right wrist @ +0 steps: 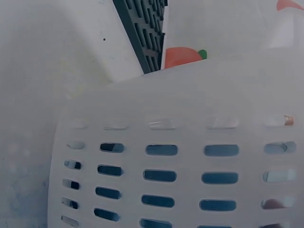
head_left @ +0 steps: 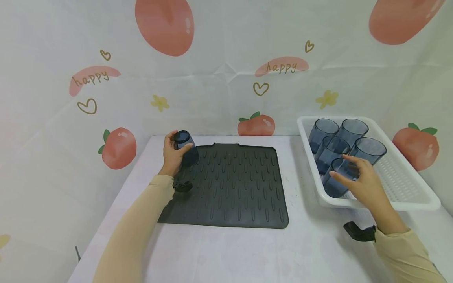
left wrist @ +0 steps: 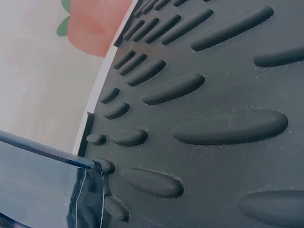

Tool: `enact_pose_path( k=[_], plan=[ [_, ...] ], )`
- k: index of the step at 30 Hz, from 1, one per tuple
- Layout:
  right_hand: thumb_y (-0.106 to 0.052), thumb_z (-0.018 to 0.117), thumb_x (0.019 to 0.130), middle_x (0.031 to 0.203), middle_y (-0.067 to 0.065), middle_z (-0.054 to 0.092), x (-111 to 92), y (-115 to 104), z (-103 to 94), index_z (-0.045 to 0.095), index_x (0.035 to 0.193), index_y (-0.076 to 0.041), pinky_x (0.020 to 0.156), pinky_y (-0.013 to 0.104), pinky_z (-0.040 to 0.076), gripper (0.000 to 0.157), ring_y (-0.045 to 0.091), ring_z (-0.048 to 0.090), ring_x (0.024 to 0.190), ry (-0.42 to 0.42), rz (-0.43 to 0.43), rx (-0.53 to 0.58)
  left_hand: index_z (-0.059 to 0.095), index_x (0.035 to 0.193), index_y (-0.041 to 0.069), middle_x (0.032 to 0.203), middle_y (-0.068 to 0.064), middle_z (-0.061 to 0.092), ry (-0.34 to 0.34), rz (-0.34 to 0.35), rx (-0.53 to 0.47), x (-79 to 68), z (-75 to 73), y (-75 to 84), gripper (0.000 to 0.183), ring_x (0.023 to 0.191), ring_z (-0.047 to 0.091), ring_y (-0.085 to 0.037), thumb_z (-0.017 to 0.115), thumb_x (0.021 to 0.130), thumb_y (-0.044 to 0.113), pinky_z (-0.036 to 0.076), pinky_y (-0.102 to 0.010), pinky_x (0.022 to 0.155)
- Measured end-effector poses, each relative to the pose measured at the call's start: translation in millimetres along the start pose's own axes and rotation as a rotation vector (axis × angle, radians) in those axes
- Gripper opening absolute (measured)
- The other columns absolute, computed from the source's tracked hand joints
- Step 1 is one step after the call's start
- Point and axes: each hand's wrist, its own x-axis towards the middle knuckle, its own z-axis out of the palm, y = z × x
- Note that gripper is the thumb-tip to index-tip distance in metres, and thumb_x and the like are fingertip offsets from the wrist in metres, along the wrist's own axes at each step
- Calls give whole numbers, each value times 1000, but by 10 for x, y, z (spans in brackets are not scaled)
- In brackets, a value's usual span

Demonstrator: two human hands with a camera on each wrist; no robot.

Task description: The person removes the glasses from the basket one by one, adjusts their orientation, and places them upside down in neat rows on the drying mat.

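Note:
At the far left corner of the dark drying mat (head_left: 230, 184), my left hand (head_left: 172, 155) grips a blue drinking glass (head_left: 191, 155), tilted, with its thick end up. The lower part of that glass (left wrist: 38, 180) shows close to the mat in the left wrist view. Over at the white basket (head_left: 417, 196), my right hand (head_left: 366, 182) has thumb and fingers curled round the rim of the nearest blue glass (head_left: 334, 186). The right wrist view shows the slotted basket wall (right wrist: 190, 161) with blue glass behind it; the hand is out of that view.
Several other blue glasses, among them a back glass (head_left: 354, 129) and a right one (head_left: 369, 147), lean together in the basket's left part. The white table (head_left: 226, 251) extends in front of the mat. A printed cloth backdrop (head_left: 219, 94) rises behind.

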Motion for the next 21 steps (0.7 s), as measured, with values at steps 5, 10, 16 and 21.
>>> enact_pose_path(
  k=[5,10,16,21],
  plan=[
    [-37,70,88,136,40,32,18,6,5,37,145,4,90,68,37,77,53,41,115,-14,21,5,25,147,2,144,-19,35,-2,-7,4,-1,0,2,72,140,34,-26,68,88,1,35,-41,113],
    [-34,71,88,135,40,37,34,2,-1,35,145,7,91,68,37,79,55,42,117,-30,30,39,24,147,1,145,-20,34,-3,-6,-3,-4,8,21,72,141,33,-27,67,88,-1,34,-42,113],
    [-33,71,88,133,39,41,39,0,-5,32,145,8,92,68,37,80,55,44,118,-55,37,66,24,147,0,144,-21,33,-3,-9,3,-10,11,32,73,140,34,-28,67,88,-1,35,-42,113],
    [-36,70,89,137,40,37,42,-7,-13,27,147,7,94,70,35,84,57,39,122,-86,69,73,25,147,2,144,-20,34,1,-13,7,-5,7,29,72,140,35,-27,67,88,-1,35,-41,112]
  ],
)
